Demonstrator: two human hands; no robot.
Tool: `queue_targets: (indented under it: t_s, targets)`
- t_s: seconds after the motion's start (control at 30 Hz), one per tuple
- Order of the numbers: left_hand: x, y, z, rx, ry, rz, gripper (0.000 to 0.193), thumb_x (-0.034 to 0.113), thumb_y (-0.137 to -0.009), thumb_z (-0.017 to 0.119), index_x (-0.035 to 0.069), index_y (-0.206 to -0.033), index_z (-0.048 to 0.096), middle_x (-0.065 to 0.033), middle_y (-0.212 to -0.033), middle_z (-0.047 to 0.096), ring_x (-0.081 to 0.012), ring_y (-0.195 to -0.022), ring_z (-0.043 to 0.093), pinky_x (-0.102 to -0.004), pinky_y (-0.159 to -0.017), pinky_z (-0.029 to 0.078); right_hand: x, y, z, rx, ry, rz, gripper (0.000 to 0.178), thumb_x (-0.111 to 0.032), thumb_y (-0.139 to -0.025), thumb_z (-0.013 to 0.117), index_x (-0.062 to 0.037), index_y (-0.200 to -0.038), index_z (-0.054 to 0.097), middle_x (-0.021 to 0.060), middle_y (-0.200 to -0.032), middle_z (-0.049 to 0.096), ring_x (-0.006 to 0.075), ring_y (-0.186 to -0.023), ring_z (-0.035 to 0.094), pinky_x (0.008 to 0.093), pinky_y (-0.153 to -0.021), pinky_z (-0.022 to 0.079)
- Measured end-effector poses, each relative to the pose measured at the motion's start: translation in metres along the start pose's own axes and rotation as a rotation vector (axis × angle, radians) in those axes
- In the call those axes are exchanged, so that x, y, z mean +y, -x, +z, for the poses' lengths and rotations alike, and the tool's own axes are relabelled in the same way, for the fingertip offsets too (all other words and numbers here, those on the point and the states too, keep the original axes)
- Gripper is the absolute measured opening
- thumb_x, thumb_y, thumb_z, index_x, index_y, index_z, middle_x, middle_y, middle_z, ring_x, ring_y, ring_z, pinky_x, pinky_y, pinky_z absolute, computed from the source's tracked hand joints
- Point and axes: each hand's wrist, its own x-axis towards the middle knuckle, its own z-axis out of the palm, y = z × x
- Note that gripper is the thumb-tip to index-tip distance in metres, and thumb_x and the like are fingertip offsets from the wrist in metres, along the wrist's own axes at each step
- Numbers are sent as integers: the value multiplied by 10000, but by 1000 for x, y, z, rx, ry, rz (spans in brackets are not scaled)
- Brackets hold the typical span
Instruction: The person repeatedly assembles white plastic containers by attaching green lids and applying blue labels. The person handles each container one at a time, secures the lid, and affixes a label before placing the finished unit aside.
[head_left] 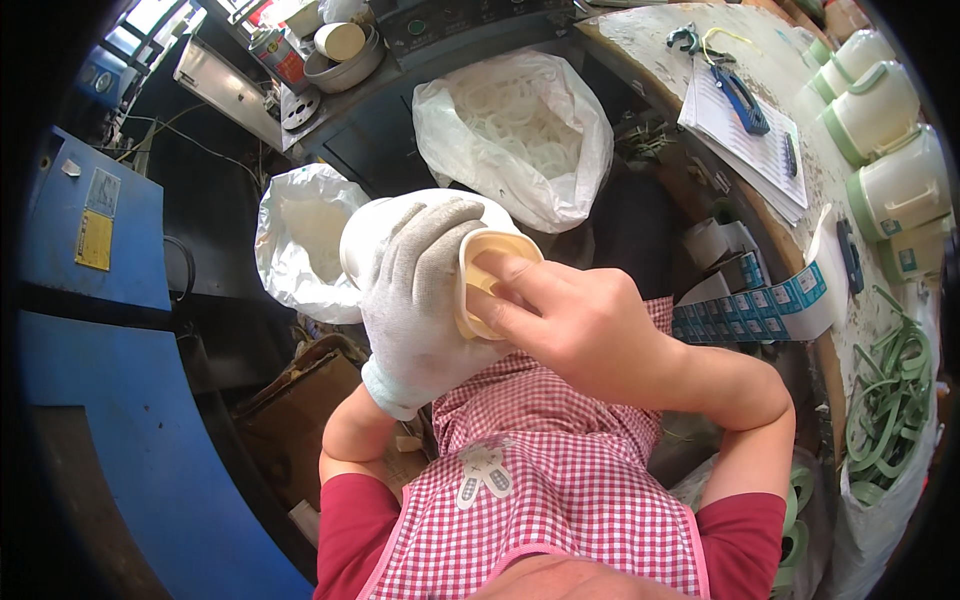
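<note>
My left hand (415, 285) wears a pale grey-white work glove and is closed around a white rounded plastic container (362, 238), held tilted on its side above my lap. The container's cream-coloured mouth (530, 248) is turned to the right. Into this mouth reach the bent fingers of my bare right hand (595, 320), close together as in a pinch. Their tips are partly hidden inside, so anything between them cannot be made out.
Ahead stands a white bag (570, 205) of translucent rings; another white bag (285, 285) is left of it. The right-hand worktable (650, 38) bears papers, a blue-handled tool (740, 100), a label strip (755, 312), white-and-green jugs (880, 110) and green straps (885, 410). Blue machinery (110, 400) borders the left.
</note>
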Motion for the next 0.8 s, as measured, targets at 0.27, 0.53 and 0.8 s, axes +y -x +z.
queue_targets:
  t_s: [0.27, 0.53, 0.8]
  targets:
    - [-7, 13, 0, -82, -33, -24, 821, 358, -660, 958, 54, -1322, 579, -163, -1348, 636, -412, -1240, 619, -530, -1081, 482, 25, -4, -17, -320, -299, -71, 210, -57, -761, 732, -72, -967, 695, 97, -804, 704, 338, -814, 719, 457, -702, 576]
    - [-61, -1, -32, 36, 361, -373, 669, 366, -871, 762, 24, -1409, 558, -156, -1470, 577, -334, -1380, 528, -450, -1166, 394, 118, 59, -127, 274, 67, 607, 280, -227, -1034, 666, -38, -1228, 737, 146, -1144, 770, 329, -1005, 735, 408, -895, 584]
    - [-104, -86, 21, -341, 621, -414, 529, 421, -1117, 492, 17, -1445, 589, -135, -1507, 584, -276, -1489, 440, -396, -1237, 298, 407, 157, -197, -184, 970, 912, 411, -353, -984, 653, 13, -1153, 730, 213, -1043, 760, 415, -1031, 729, 493, -931, 577]
